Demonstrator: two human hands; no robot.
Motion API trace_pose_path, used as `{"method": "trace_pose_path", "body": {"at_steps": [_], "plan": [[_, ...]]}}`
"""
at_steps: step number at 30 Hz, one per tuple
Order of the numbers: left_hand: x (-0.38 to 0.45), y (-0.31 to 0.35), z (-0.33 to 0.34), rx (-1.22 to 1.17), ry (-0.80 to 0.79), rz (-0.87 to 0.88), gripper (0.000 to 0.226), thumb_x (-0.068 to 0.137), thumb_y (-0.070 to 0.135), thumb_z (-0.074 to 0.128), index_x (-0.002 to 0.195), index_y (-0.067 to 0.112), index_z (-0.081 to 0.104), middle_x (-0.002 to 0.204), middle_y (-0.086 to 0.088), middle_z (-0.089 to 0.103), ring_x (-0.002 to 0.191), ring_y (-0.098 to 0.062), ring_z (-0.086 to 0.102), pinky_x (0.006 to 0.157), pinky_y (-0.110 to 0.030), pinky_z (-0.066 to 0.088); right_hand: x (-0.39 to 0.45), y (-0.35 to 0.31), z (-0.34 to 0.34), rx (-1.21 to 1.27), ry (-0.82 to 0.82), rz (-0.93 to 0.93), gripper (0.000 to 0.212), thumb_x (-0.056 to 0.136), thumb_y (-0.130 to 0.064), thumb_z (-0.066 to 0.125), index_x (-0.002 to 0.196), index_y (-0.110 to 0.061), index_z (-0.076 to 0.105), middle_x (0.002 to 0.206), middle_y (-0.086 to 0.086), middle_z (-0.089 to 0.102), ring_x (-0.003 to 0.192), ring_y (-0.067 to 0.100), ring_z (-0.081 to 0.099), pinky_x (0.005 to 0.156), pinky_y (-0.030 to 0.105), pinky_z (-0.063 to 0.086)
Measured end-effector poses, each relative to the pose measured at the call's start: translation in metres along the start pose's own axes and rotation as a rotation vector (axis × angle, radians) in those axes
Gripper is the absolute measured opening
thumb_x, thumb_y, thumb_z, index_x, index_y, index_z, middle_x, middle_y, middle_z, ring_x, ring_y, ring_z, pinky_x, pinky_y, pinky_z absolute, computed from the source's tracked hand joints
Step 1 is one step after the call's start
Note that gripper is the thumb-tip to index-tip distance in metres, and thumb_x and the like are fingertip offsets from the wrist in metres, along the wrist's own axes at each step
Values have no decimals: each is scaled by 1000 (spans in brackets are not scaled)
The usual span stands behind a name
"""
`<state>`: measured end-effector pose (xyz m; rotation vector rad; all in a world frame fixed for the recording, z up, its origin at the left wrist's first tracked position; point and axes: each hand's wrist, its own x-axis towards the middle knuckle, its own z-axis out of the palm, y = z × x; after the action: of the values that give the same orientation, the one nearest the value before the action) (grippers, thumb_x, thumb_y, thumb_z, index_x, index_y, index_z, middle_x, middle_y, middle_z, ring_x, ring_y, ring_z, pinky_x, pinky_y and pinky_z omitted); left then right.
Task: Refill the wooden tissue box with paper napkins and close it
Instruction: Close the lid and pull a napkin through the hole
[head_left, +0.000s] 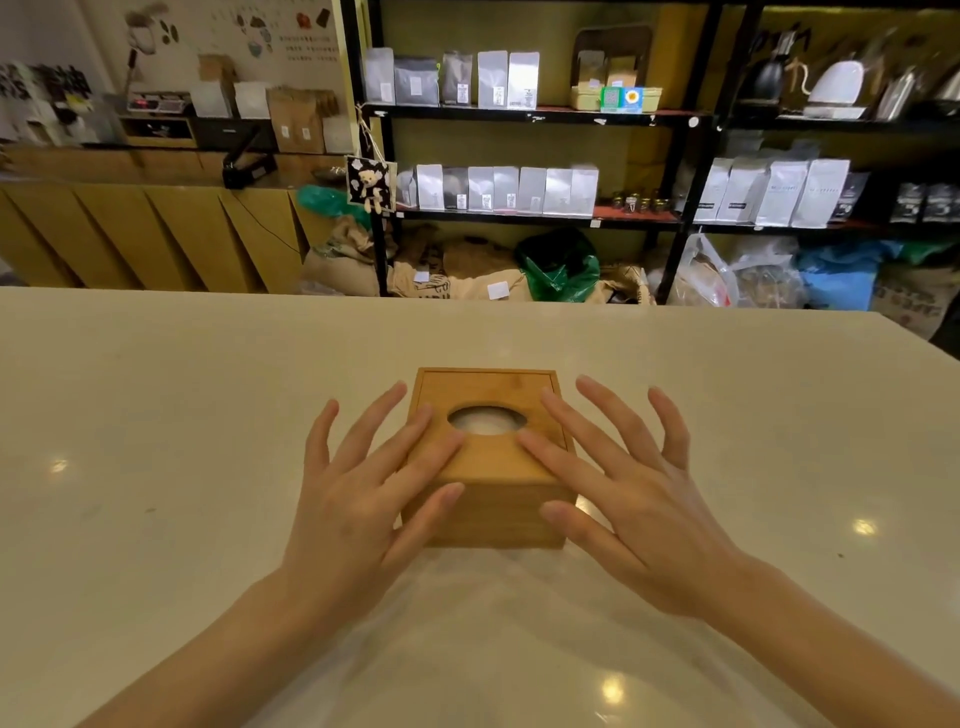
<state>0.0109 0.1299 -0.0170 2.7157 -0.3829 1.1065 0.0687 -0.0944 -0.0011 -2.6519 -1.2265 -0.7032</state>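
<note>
Box (488, 467) sits on the table (156, 415) close in front of you, between your 2 hands. Left hand (358, 499) and right hand (623, 499) lie flat, fingers spread, gripping nothing. It looks rigid and smooth: hold its side walls. Napkins (485, 422) show white through the lid's oval hole.

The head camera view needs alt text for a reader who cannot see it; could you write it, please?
Two open hands, left hand and right hand, rest spread fingers on a closed wooden tissue box on a pale counter. White paper shows through its oval slot.
</note>
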Motion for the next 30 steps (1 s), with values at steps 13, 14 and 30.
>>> {"method": "trace_pose_path", "body": {"at_steps": [13, 14, 30], "plan": [[38, -4, -19, -297, -133, -231, 43, 81, 56, 43, 95, 29, 73, 113, 11, 64, 125, -11, 43, 104, -47, 34, 30, 12, -10, 315, 43, 72, 50, 93, -51, 23, 104, -34, 69, 138, -2, 52, 136, 17, 21, 110, 36, 3], [48, -7, -21, -275, -188, -238, 41, 79, 55, 42, 95, 32, 72, 119, 10, 62, 128, -12, 40, 105, -45, 34, 39, 14, -12, 300, 41, 66, 45, 91, -52, 29, 102, -35, 70, 138, -2, 51, 136, 17, 21, 110, 36, 3], [68, -27, 2, -272, -404, -262, 35, 85, 41, 54, 120, 34, 58, 136, 12, 52, 135, -8, 32, 106, -23, 23, 122, 2, -12, -60, -451, -220, 25, 87, -47, 51, 101, -39, 71, 155, -11, 20, 143, 20, -5, 110, 49, -17]]}}
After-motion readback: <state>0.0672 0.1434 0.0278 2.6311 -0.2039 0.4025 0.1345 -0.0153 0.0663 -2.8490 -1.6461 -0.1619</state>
